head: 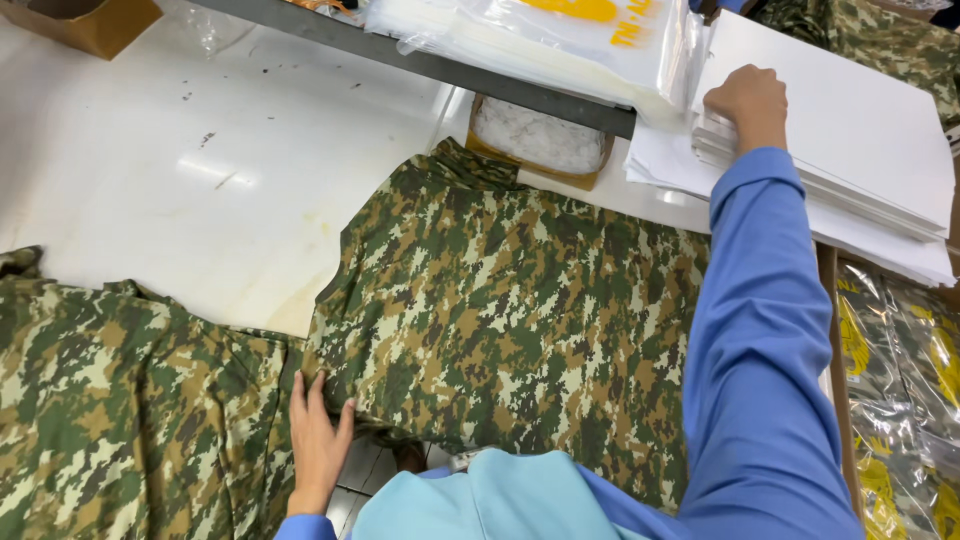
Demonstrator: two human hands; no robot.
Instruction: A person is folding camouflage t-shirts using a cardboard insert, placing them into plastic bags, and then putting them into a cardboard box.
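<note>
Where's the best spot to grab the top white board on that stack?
Probably the near-left corner of the top white board, coming from the left, where the right hand already rests. The stack lies flat with its edges stepped and exposed there, so fingers can likely slip under one sheet. The left hand rests on the camouflage shirt.

A garment packing room, by the look of it: camouflage shirts (500, 300) lie spread on a long white table (200, 170), beside a stack of white card sheets (850, 150), clear plastic bags (560, 30) overhead, and bagged shirts (900, 400) (already wrapped) at the right.
</note>
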